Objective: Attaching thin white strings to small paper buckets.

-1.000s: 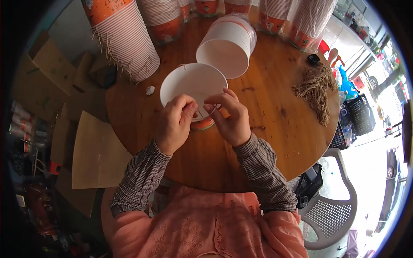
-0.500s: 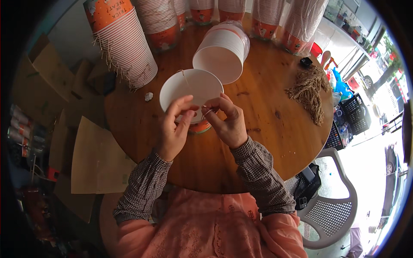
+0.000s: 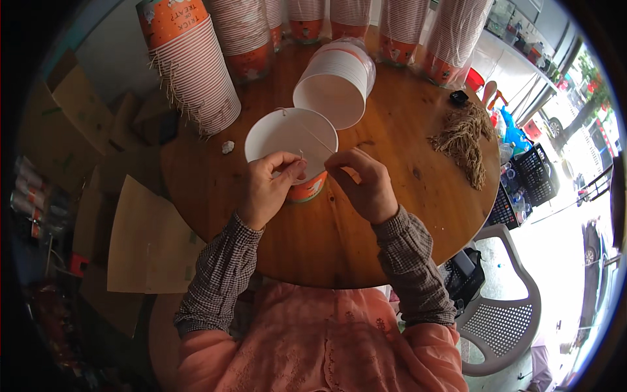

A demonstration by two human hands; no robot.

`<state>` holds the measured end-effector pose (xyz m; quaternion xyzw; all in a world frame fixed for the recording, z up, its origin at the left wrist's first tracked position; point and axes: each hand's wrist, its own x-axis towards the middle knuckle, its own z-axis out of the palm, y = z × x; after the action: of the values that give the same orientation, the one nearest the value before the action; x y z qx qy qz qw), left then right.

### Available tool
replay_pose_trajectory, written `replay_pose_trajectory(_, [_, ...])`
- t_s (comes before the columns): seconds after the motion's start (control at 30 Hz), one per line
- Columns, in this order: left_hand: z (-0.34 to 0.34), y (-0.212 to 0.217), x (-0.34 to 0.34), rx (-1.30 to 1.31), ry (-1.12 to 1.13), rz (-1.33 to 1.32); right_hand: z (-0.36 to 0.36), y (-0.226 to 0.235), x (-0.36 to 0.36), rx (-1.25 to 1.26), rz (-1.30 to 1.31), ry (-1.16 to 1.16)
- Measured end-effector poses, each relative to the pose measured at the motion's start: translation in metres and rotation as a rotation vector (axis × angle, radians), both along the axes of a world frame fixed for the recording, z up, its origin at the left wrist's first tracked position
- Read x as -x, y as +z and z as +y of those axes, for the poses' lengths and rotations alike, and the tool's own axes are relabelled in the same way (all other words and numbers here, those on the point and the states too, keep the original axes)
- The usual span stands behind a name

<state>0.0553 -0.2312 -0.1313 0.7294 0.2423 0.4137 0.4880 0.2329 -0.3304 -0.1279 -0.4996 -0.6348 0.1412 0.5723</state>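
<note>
A paper bucket (image 3: 271,130), white inside and orange outside, stands upright on the round wooden table in front of me. A thin string (image 3: 318,139) is fixed at its far rim and runs across the opening to my right hand (image 3: 367,185), whose thumb and fingers pinch it at the bucket's right side. My left hand (image 3: 264,186) is closed in a pinch at the near left rim. A short string end sticks up by its fingertips; whether it belongs to the same string I cannot tell.
A tall stack of nested buckets (image 3: 196,72) with hanging strings stands at left. Behind are several plastic-wrapped stacks (image 3: 243,36) and one lying stack (image 3: 330,98). A tan string bundle (image 3: 467,140), a small black object (image 3: 459,97) and a white lump (image 3: 227,147) lie around. A chair (image 3: 503,326) is at right.
My right hand has moved right, away from my left, and the string now stretches across the opening. My left fingers have closed into a pinch at the rim.
</note>
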Motion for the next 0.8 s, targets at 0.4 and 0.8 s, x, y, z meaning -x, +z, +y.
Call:
replay_pose_trajectory(0.4, [0.002, 0.022, 0.007, -0.064, -0.227, 0.319, 0.039, 0.021, -0.005, -0.173, -0.277, 0.042])
replay_pose_trajectory(0.8, [-0.004, 0.022, 0.009, -0.046, -0.215, 0.351, -0.004, -0.020, -0.006, -0.097, -0.075, -0.072])
